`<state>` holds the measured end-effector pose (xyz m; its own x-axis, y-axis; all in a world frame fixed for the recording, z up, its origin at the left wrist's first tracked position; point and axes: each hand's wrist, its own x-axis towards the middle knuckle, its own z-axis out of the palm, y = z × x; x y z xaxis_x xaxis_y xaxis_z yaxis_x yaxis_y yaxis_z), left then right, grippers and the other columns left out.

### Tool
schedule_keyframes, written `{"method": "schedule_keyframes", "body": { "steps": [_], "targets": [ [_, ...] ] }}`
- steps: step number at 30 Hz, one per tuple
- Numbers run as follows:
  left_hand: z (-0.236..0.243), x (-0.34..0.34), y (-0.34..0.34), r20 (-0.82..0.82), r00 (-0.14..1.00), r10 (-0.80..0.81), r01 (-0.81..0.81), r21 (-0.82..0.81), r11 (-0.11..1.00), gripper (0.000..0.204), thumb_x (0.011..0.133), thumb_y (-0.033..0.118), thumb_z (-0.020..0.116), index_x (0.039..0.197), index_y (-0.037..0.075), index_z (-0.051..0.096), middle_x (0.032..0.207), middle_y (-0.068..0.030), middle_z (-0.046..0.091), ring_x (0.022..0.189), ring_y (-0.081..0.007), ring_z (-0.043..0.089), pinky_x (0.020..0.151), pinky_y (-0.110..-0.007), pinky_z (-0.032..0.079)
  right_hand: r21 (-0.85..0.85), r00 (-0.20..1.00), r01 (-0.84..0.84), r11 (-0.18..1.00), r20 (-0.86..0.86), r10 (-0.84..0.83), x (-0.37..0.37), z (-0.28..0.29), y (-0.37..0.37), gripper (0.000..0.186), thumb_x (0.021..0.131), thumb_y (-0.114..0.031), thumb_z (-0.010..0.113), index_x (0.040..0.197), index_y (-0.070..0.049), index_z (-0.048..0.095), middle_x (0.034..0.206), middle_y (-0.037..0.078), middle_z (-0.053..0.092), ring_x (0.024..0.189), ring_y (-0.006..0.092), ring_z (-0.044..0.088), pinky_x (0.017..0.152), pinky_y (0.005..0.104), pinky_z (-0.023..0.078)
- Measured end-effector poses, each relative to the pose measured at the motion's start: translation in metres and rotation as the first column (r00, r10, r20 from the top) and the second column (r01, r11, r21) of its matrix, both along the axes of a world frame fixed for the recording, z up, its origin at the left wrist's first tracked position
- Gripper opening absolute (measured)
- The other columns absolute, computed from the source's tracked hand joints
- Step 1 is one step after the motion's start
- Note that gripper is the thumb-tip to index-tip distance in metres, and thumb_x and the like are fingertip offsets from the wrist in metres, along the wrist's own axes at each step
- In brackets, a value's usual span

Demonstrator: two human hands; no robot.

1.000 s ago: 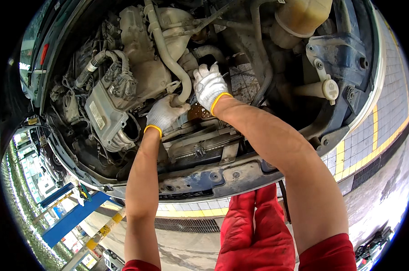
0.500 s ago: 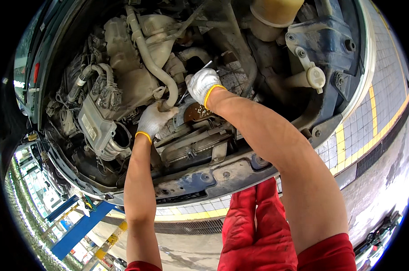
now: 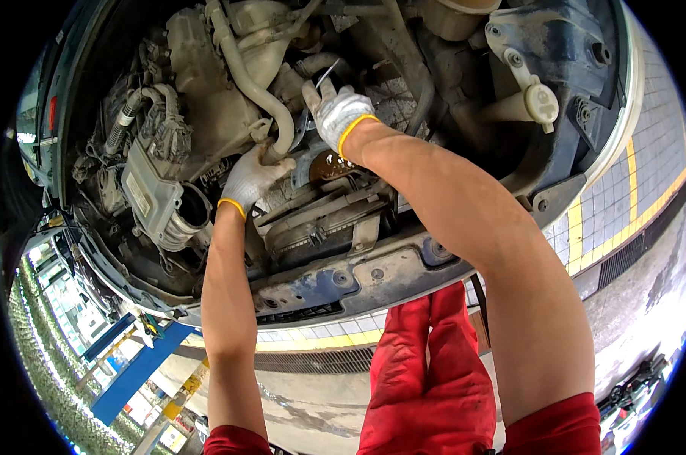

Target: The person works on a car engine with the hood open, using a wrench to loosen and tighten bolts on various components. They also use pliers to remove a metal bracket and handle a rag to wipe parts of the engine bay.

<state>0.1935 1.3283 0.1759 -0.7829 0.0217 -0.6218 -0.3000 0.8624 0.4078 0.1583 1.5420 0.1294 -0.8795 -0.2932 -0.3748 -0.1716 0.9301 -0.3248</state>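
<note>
Beyond and around both hands spreads the engine bay (image 3: 404, 267) of a vehicle, with the dusty engine (image 3: 195, 95) ahead of the left hand (image 3: 250, 180) and a grey box-like housing (image 3: 147, 186) just to its left. The pale, thick hose (image 3: 248, 85) comes next in size: it lies directly ahead of the left hand and to the left of the right hand (image 3: 343, 117), its lower end reaching the left hand's grasp. That makes the left hand the nearer one, in contact with the hose, while the right hand is just beside the bend, apparently apart from it. From far ahead and slightly left of the left hand, the long axis slants rightward as it nears the person, then the hose curves so that its lower end points back toward the left palm. Left fingers and thumb look clamped about that end, though the far fingertips are hidden. Right fingers are bent together around a slim metal tool (image 3: 328, 72), whose visible tip sticks up past the knuckles, pointing ahead and a little right; the rest is mostly covered by the glove. Smaller again, a patch of brown liquid (image 3: 332, 167) shows right of the left thumb, lower down, close by the right cuff.
</note>
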Motion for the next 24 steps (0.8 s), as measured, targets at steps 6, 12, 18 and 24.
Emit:
{"method": "schedule_keyframes", "body": {
  "steps": [6, 12, 18, 24],
  "targets": [
    [-0.001, 0.001, -0.001, 0.009, 1.000, -0.030, 0.030, -0.018, 0.999, 0.096, 0.081, 0.044, 0.086, 0.148, -0.011, 0.047, 0.137, -0.0211, 0.065, 0.125, -0.0262, 0.063, 0.109, -0.035, 0.044, 0.135, 0.996, -0.066, 0.989, -0.050, 0.073, 0.000, 0.003, -0.006, 0.099, 0.089, -0.024, 0.076, 0.168, -0.018, 0.016, 0.170, 0.016, 0.025, 0.147, 0.0476, 0.039, 0.100, 0.0591, 0.052],
    [-0.005, 0.001, -0.002, -0.027, 0.998, -0.064, 0.062, -0.067, 0.996, 0.093, 0.083, 0.041, 0.087, 0.148, -0.011, 0.047, 0.136, -0.0203, 0.065, 0.123, -0.0239, 0.062, 0.109, -0.034, 0.044, 0.122, 0.990, -0.126, 0.984, -0.050, 0.133, 0.006, 0.004, -0.011, 0.097, 0.092, -0.022, 0.073, 0.168, -0.015, 0.013, 0.170, 0.016, 0.026, 0.147, 0.0471, 0.040, 0.099, 0.0592, 0.053],
    [-0.014, 0.005, -0.012, -0.048, 0.998, -0.038, 0.037, -0.017, 0.999, 0.090, 0.082, 0.042, 0.086, 0.146, -0.009, 0.050, 0.133, -0.0203, 0.067, 0.121, -0.0246, 0.064, 0.108, -0.035, 0.046, 0.084, 0.969, -0.144, 0.986, -0.192, 0.158, 0.014, 0.006, -0.023, 0.062, 0.093, -0.019, 0.068, 0.148, -0.005, 0.041, 0.142, 0.017, 0.055, 0.124, 0.0377, 0.059, 0.085, 0.0467, 0.059],
    [-0.003, 0.003, 0.011, -0.037, 0.993, -0.113, 0.102, -0.232, 0.967, 0.085, 0.080, 0.050, 0.082, 0.144, -0.001, 0.057, 0.134, -0.0207, 0.068, 0.125, -0.0331, 0.065, 0.106, -0.040, 0.049, 0.093, 0.944, -0.203, 0.975, -0.246, 0.220, 0.002, -0.012, -0.022, 0.037, 0.100, -0.021, 0.058, 0.135, -0.009, 0.059, 0.126, 0.009, 0.065, 0.114, 0.0271, 0.063, 0.085, 0.0460, 0.055]
  ]
}}
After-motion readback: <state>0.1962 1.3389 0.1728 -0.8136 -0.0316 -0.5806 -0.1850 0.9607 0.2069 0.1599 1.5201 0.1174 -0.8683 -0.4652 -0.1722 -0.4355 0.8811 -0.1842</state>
